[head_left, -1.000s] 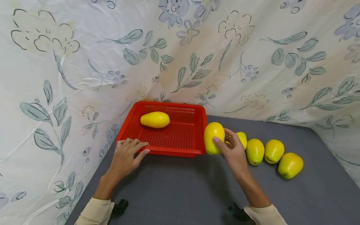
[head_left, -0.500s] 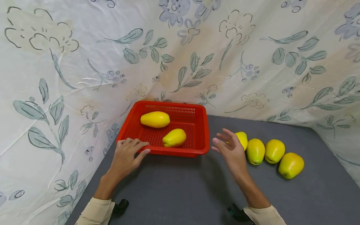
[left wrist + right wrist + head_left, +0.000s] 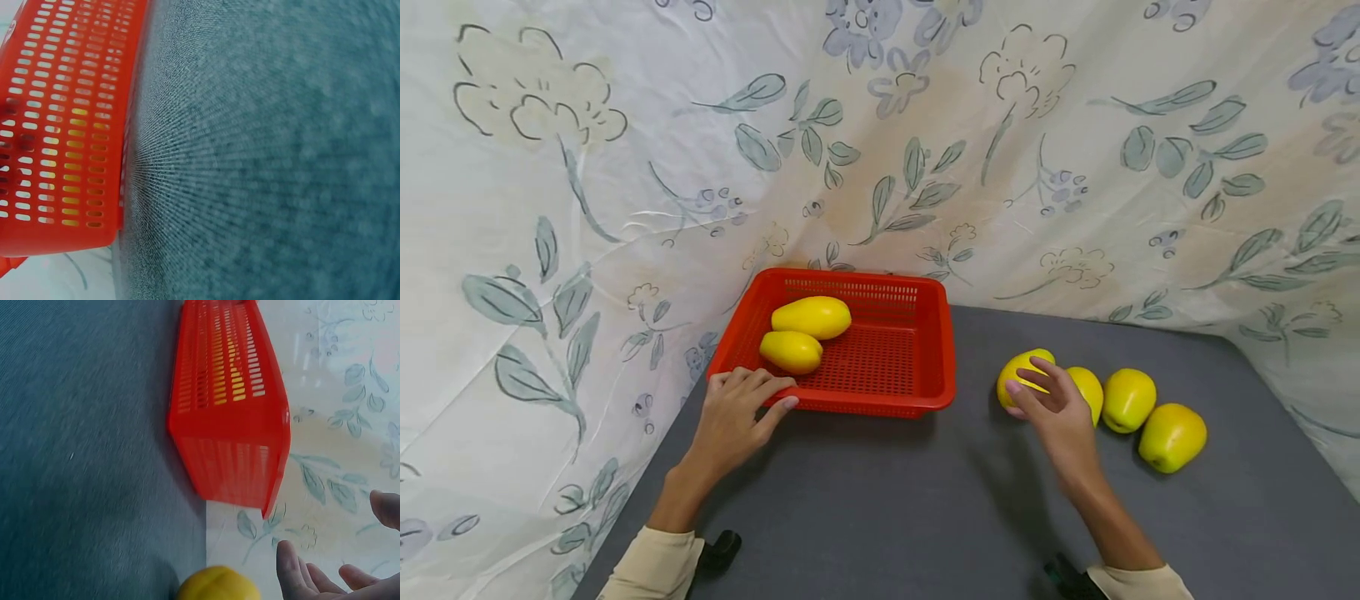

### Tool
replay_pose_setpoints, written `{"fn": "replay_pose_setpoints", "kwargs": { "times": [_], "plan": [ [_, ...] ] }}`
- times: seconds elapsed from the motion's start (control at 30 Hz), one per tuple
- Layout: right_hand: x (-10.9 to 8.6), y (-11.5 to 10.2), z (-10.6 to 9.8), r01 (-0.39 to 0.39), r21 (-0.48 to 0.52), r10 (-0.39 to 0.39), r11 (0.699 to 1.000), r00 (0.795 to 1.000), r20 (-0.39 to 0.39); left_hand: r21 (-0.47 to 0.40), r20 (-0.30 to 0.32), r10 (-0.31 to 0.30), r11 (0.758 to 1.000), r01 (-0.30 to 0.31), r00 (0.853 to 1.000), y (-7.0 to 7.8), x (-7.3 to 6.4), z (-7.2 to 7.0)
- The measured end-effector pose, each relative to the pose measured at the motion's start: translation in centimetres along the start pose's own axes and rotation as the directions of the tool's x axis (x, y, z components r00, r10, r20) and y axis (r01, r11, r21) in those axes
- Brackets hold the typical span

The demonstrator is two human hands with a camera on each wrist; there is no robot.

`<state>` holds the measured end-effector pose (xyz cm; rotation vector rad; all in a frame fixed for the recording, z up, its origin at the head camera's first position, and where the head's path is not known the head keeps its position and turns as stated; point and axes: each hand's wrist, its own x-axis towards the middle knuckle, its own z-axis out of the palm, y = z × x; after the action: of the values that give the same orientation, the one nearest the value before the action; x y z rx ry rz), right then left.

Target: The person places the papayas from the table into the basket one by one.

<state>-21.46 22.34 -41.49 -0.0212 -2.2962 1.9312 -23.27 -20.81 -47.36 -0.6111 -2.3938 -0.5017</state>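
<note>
My left hand (image 3: pixel 733 412) holds the front left rim of a red slotted plastic basket (image 3: pixel 880 402), fingers over the edge and thumb in front. Inside, two smooth, oblong yellow fruits (image 3: pixel 792 353) lie at the left; their kind is unclear. My right hand (image 3: pixel 1067 429) hovers with parted fingers over another yellow fruit (image 3: pixel 1017 372), holding nothing; contact cannot be told. In the right wrist view, spread fingers (image 3: pixel 290 569) appear above that fruit (image 3: pixel 219 585). The left wrist view shows the basket's side (image 3: pixel 69 125), yellow showing through its slots, without a clear view of the hand.
To the right on the grey table (image 3: pixel 880 508), more yellow fruits (image 3: pixel 1129 400) stand in a row, one (image 3: pixel 1086 392) partly behind my right hand. A floral cloth (image 3: pixel 925 167) hangs behind and to the left of the table.
My right hand has let a yellow fruit go into the basket, where it has rolled left against the other. That hand has since moved right, to the remaining fruits. My left hand has stayed put.
</note>
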Motion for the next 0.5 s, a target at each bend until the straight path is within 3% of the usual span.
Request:
{"fn": "replay_pose_setpoints", "kwargs": {
  "times": [0.5],
  "plan": [
    [-0.5, 0.6, -2.4, -0.035, -0.017, 0.034, 0.999, 0.997, -0.075, -0.004, 0.0, -0.009, 1.0, 0.009, 1.0, 0.0, 0.0, -0.2]
  ]
}}
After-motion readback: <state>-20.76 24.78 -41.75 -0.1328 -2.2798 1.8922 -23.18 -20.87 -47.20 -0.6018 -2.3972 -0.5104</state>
